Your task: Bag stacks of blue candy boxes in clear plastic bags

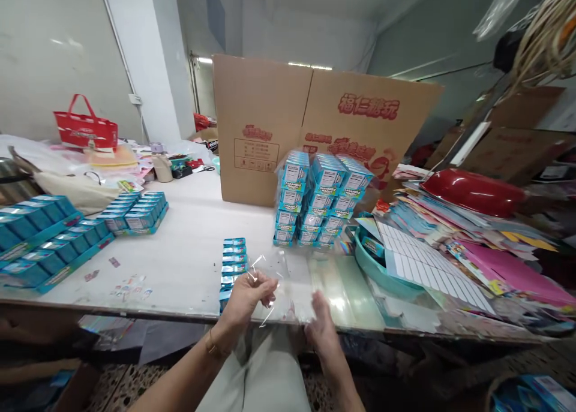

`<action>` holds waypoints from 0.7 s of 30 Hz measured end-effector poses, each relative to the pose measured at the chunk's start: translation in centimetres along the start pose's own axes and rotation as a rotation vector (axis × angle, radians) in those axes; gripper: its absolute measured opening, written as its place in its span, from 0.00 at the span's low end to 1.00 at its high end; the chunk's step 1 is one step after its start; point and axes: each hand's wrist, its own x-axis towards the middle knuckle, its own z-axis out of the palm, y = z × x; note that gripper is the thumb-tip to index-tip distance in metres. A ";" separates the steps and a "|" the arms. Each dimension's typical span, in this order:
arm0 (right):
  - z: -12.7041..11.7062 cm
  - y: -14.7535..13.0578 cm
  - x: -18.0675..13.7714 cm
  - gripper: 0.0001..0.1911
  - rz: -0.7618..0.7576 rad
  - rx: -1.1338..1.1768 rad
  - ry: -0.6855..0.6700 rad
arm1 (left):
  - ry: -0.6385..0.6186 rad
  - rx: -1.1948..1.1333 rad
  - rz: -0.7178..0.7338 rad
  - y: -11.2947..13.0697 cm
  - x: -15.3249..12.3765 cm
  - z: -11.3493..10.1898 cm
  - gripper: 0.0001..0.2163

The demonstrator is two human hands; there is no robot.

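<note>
My left hand (248, 294) is closed in a pinch on the edge of a clear plastic bag (281, 283) at the table's front edge. My right hand (320, 323) grips the same bag lower down, fingers curled against it. A short row of small blue boxes (233, 265) lies just behind my left hand. A tall stack of the same blue boxes (317, 200) stands farther back on the white table (189, 250).
A big open cardboard carton (315, 124) stands behind the stack. Trays of blue boxes (49, 238) fill the left side, with another tray (135, 214) further in. A teal basin (382, 268), label sheets (423, 262) and coloured papers crowd the right. A red bag (85, 127) sits far left.
</note>
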 end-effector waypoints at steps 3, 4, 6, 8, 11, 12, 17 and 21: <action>3.4 -0.9 -0.2 0.50 0.334 0.382 -0.370 | 0.065 -0.016 0.107 1.9 -0.6 -1.5 0.18; 4.5 -0.9 -0.5 0.47 0.401 0.432 -0.429 | 0.084 -0.006 0.132 2.4 -0.7 -2.4 0.17; 6.1 -0.7 -1.0 0.39 0.416 0.427 -0.426 | 0.145 0.031 0.169 3.2 -1.2 -4.9 0.13; 6.5 -0.7 -0.9 0.35 0.334 0.335 -0.351 | 0.218 0.057 0.196 3.9 -1.8 -7.4 0.10; 6.1 -1.8 -0.2 0.34 0.255 0.159 -0.313 | 0.278 0.039 0.233 4.7 -2.6 -10.5 0.21; 5.8 -2.3 -0.1 0.34 0.252 0.107 -0.325 | 0.269 0.049 0.230 4.9 -2.7 -11.2 0.24; 3.3 -5.2 -0.9 0.33 0.262 -0.007 -0.494 | 0.202 0.210 0.058 5.0 -2.4 -13.4 0.17; 2.8 -6.7 1.3 0.37 0.177 0.028 -0.623 | 0.127 0.049 -0.032 5.2 -2.2 -12.9 0.15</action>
